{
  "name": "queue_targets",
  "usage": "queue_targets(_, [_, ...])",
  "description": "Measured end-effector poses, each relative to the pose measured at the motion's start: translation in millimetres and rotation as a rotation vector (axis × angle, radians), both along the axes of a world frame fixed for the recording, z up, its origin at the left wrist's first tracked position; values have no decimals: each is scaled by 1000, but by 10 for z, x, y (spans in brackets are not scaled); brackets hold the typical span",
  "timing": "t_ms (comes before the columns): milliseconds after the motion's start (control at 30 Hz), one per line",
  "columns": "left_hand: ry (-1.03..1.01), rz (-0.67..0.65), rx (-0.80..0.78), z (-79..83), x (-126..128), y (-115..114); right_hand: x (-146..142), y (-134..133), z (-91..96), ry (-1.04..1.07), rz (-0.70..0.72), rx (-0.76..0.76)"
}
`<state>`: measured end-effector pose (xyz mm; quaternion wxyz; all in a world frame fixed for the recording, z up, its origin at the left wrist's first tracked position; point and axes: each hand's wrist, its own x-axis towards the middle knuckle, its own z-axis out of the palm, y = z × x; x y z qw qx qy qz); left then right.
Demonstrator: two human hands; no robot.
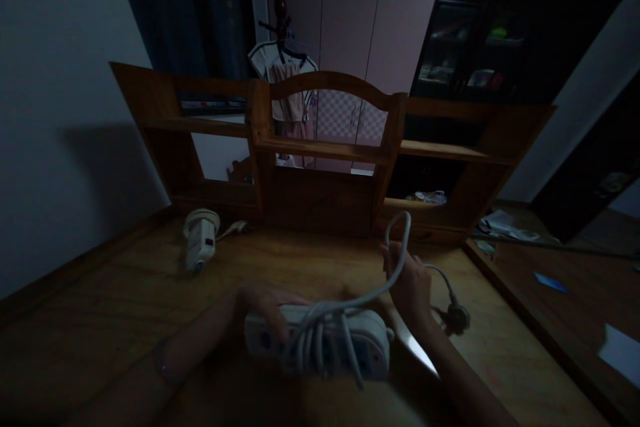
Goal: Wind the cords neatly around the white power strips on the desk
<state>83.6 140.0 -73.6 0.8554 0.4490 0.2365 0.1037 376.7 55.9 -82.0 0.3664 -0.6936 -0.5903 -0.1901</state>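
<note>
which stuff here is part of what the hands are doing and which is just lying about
In use:
power strip, in the left hand
its cable, looped around it and held by the right hand
plug on the cable

Just about:
white device at left
blue item at right
white sheet at right edge
hanging clothes

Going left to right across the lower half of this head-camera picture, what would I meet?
White device → power strip → right hand → plug → blue card → white sheet
</note>
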Motion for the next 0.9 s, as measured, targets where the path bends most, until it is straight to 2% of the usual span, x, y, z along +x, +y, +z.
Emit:
queue_targets(100, [164,-275,27,32,55,-64,32,-50,119,179,66,149])
queue_targets(167, [166,-283,69,23,131,-71,58,-88,191,272,76,218])
queue_targets(300, [39,-129,82,-110,287,33,128,-113,252,337,64,254])
queue_targets(433, [-107,135,-21,-209,351,192,163,-80,224,238,101,208])
queue_targets(533, [-266,301,-65,-141,332,280,148,-51,174,92,176,42])
queue_targets(667, [-510,436,-169,28,266,345,93,-5,67,-61,249,-163])
queue_targets(800, [-627,553,-336,114,226,359,52,35,-44,-88,277,-223])
queue_targets(900, [-656,577,-396,131,224,329,74,48,-124,-87,295,-263])
